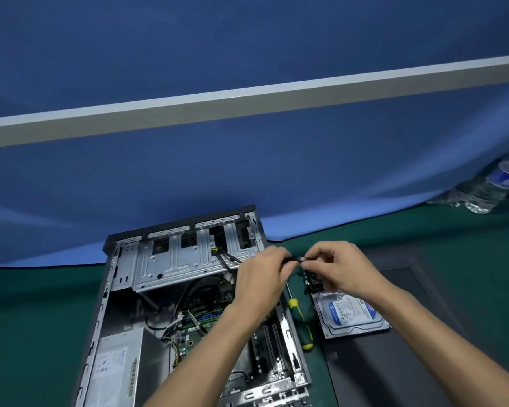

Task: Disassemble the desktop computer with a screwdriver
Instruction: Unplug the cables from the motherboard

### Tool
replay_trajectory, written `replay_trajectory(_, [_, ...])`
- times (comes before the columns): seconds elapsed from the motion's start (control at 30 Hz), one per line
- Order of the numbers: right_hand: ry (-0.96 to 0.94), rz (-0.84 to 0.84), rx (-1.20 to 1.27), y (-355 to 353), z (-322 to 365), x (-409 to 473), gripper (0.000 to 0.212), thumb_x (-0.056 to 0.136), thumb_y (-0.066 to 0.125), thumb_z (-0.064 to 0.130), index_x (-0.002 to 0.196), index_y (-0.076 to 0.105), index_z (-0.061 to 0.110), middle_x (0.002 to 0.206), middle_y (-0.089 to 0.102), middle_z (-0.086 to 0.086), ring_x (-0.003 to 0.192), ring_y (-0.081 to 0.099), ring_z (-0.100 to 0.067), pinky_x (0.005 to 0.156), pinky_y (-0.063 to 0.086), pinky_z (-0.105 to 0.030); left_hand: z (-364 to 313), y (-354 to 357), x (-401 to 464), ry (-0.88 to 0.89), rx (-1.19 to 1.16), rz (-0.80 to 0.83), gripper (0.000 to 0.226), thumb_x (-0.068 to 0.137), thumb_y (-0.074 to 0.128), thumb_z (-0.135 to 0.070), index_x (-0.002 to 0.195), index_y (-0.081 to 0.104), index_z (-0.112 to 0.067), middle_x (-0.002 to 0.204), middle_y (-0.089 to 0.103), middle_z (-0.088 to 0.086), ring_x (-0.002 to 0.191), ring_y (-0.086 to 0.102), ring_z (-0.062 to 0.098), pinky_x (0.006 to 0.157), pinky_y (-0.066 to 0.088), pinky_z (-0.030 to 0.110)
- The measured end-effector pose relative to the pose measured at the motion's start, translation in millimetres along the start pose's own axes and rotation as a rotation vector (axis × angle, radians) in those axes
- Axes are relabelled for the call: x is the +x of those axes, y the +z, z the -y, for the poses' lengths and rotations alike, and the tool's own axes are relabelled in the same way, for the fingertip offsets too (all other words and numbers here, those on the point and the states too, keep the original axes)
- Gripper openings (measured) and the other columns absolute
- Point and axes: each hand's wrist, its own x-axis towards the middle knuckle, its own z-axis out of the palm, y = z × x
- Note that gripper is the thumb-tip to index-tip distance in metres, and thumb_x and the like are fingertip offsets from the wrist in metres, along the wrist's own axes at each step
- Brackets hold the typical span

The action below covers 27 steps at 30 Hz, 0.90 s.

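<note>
The open case [165,304] lies on a green mat [36,318], its side panel [423,333] off to the right. Both hands — left [262,280], right [344,268] — pinch a black cable [297,259] above its edge. Between case and panel lie a screwdriver [301,324] and a drive [353,312]; a bottle [494,186] stands far right.

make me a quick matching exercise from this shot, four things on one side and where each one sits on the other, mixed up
Things:
1. screwdriver
2. hard drive
3. water bottle
4. power supply

Places:
A. inside the computer case, near left corner
B. far right, against the blue partition
C. on the green mat, between case and hard drive
D. on the dark side panel, right of the screwdriver

Pairs: 1-C, 2-D, 3-B, 4-A
</note>
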Motion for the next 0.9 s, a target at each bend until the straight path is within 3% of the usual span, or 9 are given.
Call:
replay_trajectory(0.1, [0.038,-0.094,0.054,-4,-16,-3,0.017,0.090,0.062,0.016,0.075,0.061,0.010,0.053,0.057,-0.003,0.040,0.053,-0.016,0.040,0.042,-0.022,-8,10,1,-0.053,-0.103,-0.017,0.025,0.091,0.053,-0.040,0.111,0.054,-0.026,0.086,0.060,-0.012,0.076,0.057,0.010,0.062,0.035,0.026])
replay_trajectory(0.2, [0.121,-0.286,0.256,-8,-37,-5,0.026,0.097,0.049,0.016,0.074,0.055,0.007,0.052,0.058,-0.005,0.040,0.054,-0.018,0.041,0.045,-0.027,-12,24,2,-0.154,-0.144,-0.038,0.011,0.092,0.050,-0.036,0.090,0.046,-0.026,0.066,0.051,-0.011,0.060,0.051,0.011,0.054,0.032,0.029])
replay_trajectory(0.3, [0.240,-0.424,0.491,-8,-58,-6,0.027,0.100,0.041,0.014,0.078,0.054,0.005,0.054,0.056,-0.009,0.039,0.053,-0.017,0.037,0.045,-0.025,-8,45,-1,-0.180,-0.027,0.046,0.024,0.093,0.045,-0.034,0.072,0.044,-0.022,0.060,0.050,-0.007,0.057,0.051,0.017,0.053,0.033,0.029])
replay_trajectory(0.4, [0.368,-0.523,0.689,0,-80,-10,0.029,0.101,0.037,0.010,0.077,0.052,0.005,0.052,0.054,-0.008,0.035,0.053,-0.014,0.034,0.043,-0.021,-4,61,-8,-0.171,0.129,0.089,0.024,0.089,0.049,-0.029,0.067,0.043,-0.021,0.060,0.055,-0.004,0.053,0.051,0.018,0.047,0.024,0.027])
replay_trajectory(0.5, [0.528,-0.593,0.853,16,-103,-14,0.027,0.101,0.033,0.006,0.080,0.051,0.003,0.060,0.054,-0.013,0.039,0.057,-0.016,0.035,0.046,-0.021,-7,68,-11,-0.188,0.144,0.044,0.030,0.078,0.063,-0.024,0.059,0.039,-0.023,0.049,0.047,-0.006,0.042,0.034,0.013,0.042,0.009,0.021])
replay_trajectory(0.6, [0.696,-0.623,1.016,35,-123,-12,0.022,0.100,0.027,0.000,0.103,0.048,-0.005,0.083,0.057,-0.020,0.069,0.061,-0.029,0.060,0.055,-0.032,-7,70,-10,-0.240,0.140,0.031,0.031,0.078,0.061,-0.024,0.058,0.036,-0.024,0.049,0.041,-0.008,0.043,0.033,0.015,0.043,0.013,0.023])
replay_trajectory(0.67, [0.786,-0.636,1.089,46,-133,-9,0.027,0.100,0.024,-0.003,0.117,0.044,-0.007,0.101,0.055,-0.027,0.087,0.057,-0.036,0.074,0.052,-0.040,-7,71,-10,-0.253,0.143,0.034,0.030,0.079,0.059,-0.023,0.058,0.038,-0.023,0.050,0.043,-0.007,0.044,0.035,0.016,0.044,0.016,0.024])
replay_trajectory(0.8, [0.890,-0.625,1.092,61,-144,2,0.031,0.100,0.025,-0.004,0.125,0.042,-0.011,0.113,0.059,-0.031,0.087,0.061,-0.037,0.071,0.055,-0.037,-8,72,-10,-0.266,0.130,0.030,0.030,0.078,0.061,-0.023,0.058,0.039,-0.022,0.050,0.049,-0.005,0.044,0.037,0.016,0.046,0.024,0.024])
replay_trajectory(0.9, [0.905,-0.610,1.034,62,-147,13,0.034,0.101,0.032,0.002,0.131,0.040,-0.011,0.096,0.063,-0.026,0.074,0.063,-0.033,0.047,0.057,-0.028,-6,75,-9,-0.286,0.141,0.031,0.027,0.079,0.059,-0.023,0.058,0.043,-0.020,0.052,0.052,-0.003,0.045,0.038,0.018,0.047,0.027,0.025])
